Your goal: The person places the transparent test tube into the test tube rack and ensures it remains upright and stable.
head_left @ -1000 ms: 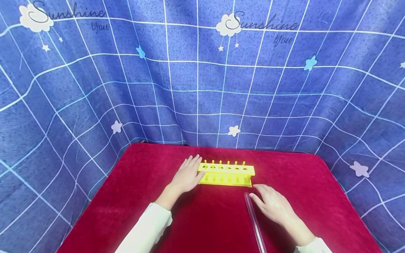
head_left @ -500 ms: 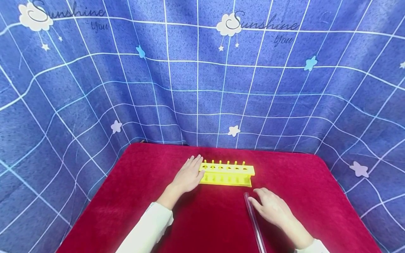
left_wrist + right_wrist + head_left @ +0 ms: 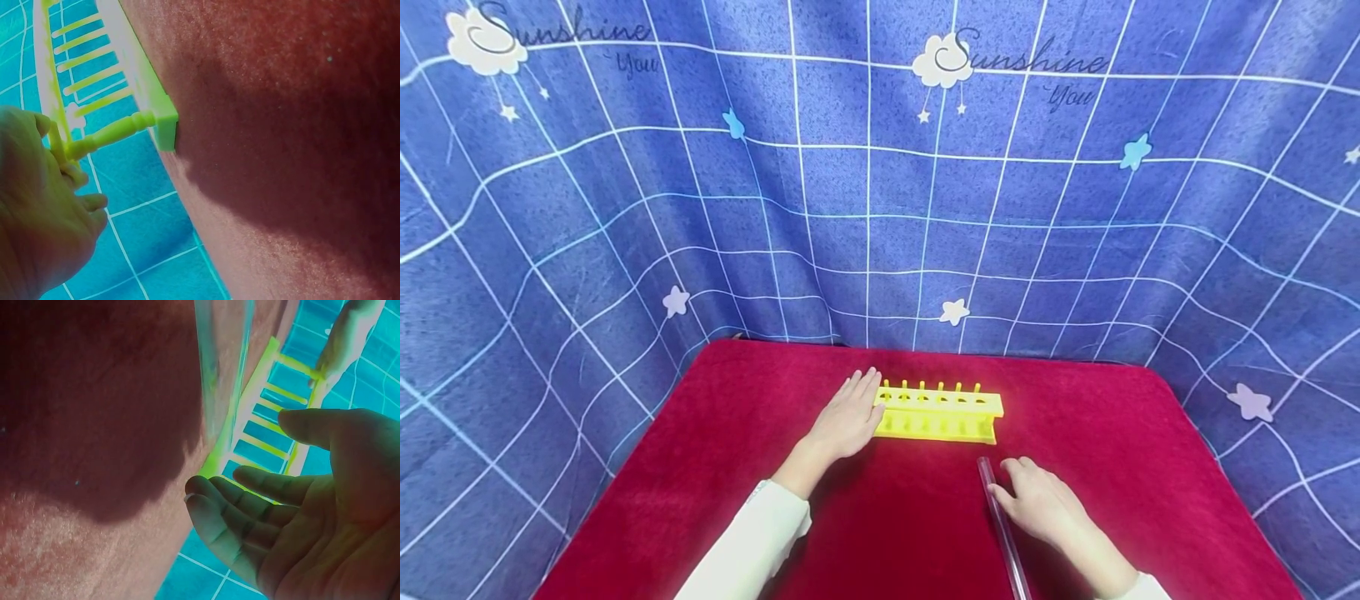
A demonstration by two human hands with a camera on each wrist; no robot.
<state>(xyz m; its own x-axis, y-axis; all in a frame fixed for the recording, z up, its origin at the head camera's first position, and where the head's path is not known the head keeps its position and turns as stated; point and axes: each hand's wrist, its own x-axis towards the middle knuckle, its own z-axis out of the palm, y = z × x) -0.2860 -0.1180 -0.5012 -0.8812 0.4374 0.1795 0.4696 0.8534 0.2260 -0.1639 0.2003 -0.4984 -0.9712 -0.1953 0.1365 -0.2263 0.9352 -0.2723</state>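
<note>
A yellow test tube rack (image 3: 938, 402) stands upright towards the back of the red-covered table, with a row of holes along its top and pegs behind. My left hand (image 3: 842, 417) holds its left end, thumb at the front; in the left wrist view the fingers (image 3: 94, 201) wrap the end of the top plate by the corner post. A long clear tube (image 3: 1002, 527) lies in front of the rack's right end, running towards me. Beside it on the right is my right hand (image 3: 1043, 502), thumb tip right at the tube, fingers loosely bent around nothing in the right wrist view.
The red cloth (image 3: 700, 475) covers the whole table top. A blue gridded curtain (image 3: 880, 183) with clouds and stars encloses the back and both sides, close behind the table's far edge.
My right hand has drawn back slightly towards me and moved a little closer to the clear tube. The left hand, the rack and the tube have stayed in place.
</note>
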